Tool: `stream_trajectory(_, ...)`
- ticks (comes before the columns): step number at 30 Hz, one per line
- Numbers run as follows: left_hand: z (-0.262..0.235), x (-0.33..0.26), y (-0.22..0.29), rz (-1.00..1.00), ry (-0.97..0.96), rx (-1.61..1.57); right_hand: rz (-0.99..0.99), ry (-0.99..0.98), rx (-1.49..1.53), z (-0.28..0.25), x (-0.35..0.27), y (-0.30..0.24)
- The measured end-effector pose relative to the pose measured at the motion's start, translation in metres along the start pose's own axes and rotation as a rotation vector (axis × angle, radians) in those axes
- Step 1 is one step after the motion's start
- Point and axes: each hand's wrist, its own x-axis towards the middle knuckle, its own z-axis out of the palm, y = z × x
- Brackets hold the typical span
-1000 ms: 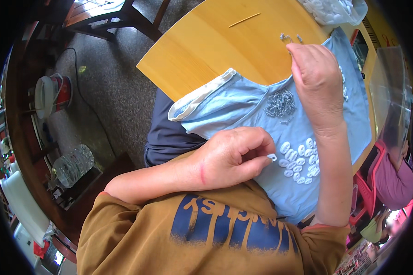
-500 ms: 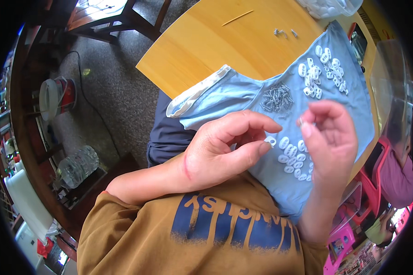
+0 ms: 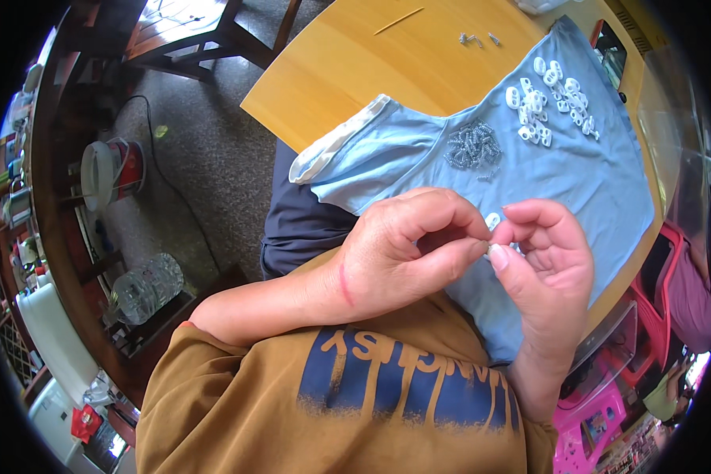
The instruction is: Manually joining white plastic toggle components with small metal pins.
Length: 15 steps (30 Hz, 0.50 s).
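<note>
My left hand [image 3: 419,251] and my right hand [image 3: 551,254] meet fingertip to fingertip over the cloth. The left thumb and index finger pinch a small white plastic piece, now mostly covered by the fingers. My right thumb and fingers close against the same spot; what they hold is too small and covered to name. Just beyond the fingertips lies a white oval piece with holes [image 3: 492,221]. Farther off is a heap of small metal springs [image 3: 474,146]. To its right are loose white plastic pieces with holes [image 3: 529,110] and another cluster of them [image 3: 573,99].
A light blue cloth garment [image 3: 600,186] covers part of the yellow wooden table [image 3: 332,79]. Toward the far side lie a thin wooden stick [image 3: 399,21] and a few small metal parts [image 3: 470,38]. A dark phone [image 3: 610,49] rests at the right. Below left stands a bucket [image 3: 112,174].
My right hand has moved left and down to meet my left hand. The white piece in the left fingers, visible before, is now mostly hidden. The view has shifted slightly.
</note>
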Motion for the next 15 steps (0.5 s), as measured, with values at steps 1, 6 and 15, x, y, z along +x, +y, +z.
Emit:
stream_trajectory(1,-0.0006,-0.0006,0.0002,-0.011,-0.016,0.012,-0.001,-0.001,0.001,0.0012,-0.0007,0.0001)
stream_trajectory(6,0.0016,-0.0042,-0.0056,0.012,0.042,-0.017,-0.027,0.012,0.053,0.0065,-0.0032,0.0043)
stream_trajectory(15,-0.0001,-0.0063,0.0012,-0.229,-0.008,-0.451,-0.053,0.089,0.114,0.0055,-0.0084,0.0058)
